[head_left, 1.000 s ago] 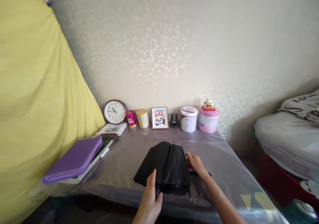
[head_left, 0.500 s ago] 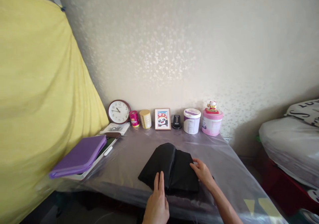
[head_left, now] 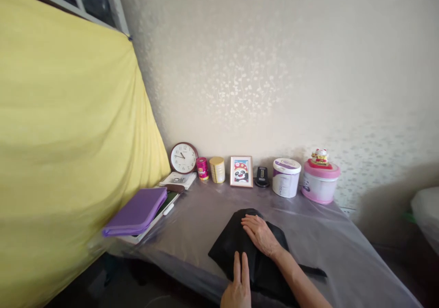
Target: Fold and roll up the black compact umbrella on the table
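A folded piece of thin black fabric [head_left: 228, 246] lies on the plastic-covered table [head_left: 192, 225] in front of me; its exact kind does not show. My right hand [head_left: 262, 238] rests flat on top of it, fingers stretched out and close together. At the near edge, my left hand [head_left: 238, 287] touches the fabric with two straight fingers, and its other fingers are partly hidden. A narrow black strap [head_left: 313, 270] sticks out to the right from under my right forearm.
On the left are a purple folder [head_left: 137, 212] and a white pen [head_left: 168, 209]. Along the wall stand a clock [head_left: 184, 157], a pink can [head_left: 202, 168], a yellow-lidded jar [head_left: 217, 170], a picture frame [head_left: 241, 172], a black device [head_left: 262, 177] and two tubs [head_left: 286, 180].
My right hand has moved from the fabric's right edge to lie flat on its top. The black strap now shows at the right. The view has shifted left.
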The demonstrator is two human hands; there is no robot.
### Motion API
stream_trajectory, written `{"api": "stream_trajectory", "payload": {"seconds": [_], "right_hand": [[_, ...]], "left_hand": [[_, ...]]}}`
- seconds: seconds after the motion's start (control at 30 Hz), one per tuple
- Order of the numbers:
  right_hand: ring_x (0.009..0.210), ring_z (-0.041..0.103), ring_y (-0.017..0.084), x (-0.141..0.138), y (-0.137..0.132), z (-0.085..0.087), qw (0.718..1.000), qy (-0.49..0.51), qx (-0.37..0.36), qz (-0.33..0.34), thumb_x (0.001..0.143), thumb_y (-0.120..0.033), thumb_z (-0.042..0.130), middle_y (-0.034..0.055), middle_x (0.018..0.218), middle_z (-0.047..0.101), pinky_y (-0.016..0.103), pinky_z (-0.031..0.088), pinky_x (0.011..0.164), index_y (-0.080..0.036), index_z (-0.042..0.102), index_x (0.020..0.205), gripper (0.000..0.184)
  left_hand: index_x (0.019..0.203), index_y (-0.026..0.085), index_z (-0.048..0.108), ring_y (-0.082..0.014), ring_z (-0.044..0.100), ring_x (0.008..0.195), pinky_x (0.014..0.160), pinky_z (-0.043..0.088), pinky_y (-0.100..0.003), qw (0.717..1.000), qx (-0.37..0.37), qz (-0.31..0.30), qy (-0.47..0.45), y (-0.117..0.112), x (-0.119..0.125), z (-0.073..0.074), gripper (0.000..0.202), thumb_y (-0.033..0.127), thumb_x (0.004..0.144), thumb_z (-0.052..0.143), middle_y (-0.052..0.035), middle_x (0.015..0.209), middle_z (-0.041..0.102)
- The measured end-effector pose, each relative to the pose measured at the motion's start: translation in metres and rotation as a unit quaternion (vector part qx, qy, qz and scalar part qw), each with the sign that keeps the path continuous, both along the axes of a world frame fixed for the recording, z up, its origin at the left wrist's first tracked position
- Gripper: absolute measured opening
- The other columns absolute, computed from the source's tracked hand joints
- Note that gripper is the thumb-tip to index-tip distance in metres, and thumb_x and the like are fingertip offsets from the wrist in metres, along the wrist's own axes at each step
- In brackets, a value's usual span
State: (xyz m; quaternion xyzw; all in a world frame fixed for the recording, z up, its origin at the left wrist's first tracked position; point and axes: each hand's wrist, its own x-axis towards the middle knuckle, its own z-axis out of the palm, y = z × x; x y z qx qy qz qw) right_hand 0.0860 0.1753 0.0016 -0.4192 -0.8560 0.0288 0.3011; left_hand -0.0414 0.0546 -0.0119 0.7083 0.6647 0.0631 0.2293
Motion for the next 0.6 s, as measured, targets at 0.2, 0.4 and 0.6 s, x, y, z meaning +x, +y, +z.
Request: {"api": "stream_trajectory", "payload": {"seconds": [0.2, 0.4, 0.6], "right_hand": [[0.101, 0.056, 0.019, 0.015, 0.059, 0.003, 0.993, -0.028, -0.061, -0.098, 0.09, -0.027, 0.032, 0.0061, 0.102, 0.066, 0.033, 0.04, 0.09, -0.019, 0.064, 0.096, 0.034], [0.103, 0.054, 0.02, 0.009, 0.04, 0.005, 0.996, 0.025, 0.016, -0.087, 0.089, -0.031, 0.035, 0.0084, 0.107, 0.062, 0.036, 0.038, 0.092, -0.019, 0.062, 0.1, 0.031], [0.105, 0.053, 0.022, 0.027, 0.028, -0.008, 0.992, 0.097, 0.003, -0.084, 0.084, -0.035, 0.039, 0.0086, 0.11, 0.061, 0.041, 0.039, 0.094, -0.019, 0.064, 0.095, 0.032]], "left_hand": [[0.136, 0.028, 0.007, -0.0255, 0.06, 0.092, 0.073, 0.047, -0.034, 0.999, -0.025, 0.019, -0.013, 0.009, -0.002, -0.005, 0.08, -0.006, 0.063, 0.016, -0.0014, 0.146, 0.008], [0.136, 0.029, 0.009, -0.0257, 0.057, 0.1, 0.077, 0.046, -0.033, 0.996, -0.045, 0.039, -0.07, 0.011, -0.005, 0.0, 0.077, -0.005, 0.067, 0.016, -0.0037, 0.145, 0.013], [0.137, 0.03, 0.007, -0.0264, 0.056, 0.102, 0.082, 0.044, -0.034, 0.996, -0.047, 0.02, -0.072, 0.008, -0.008, 0.009, 0.088, -0.007, 0.06, 0.029, -0.0051, 0.146, 0.012]]}}
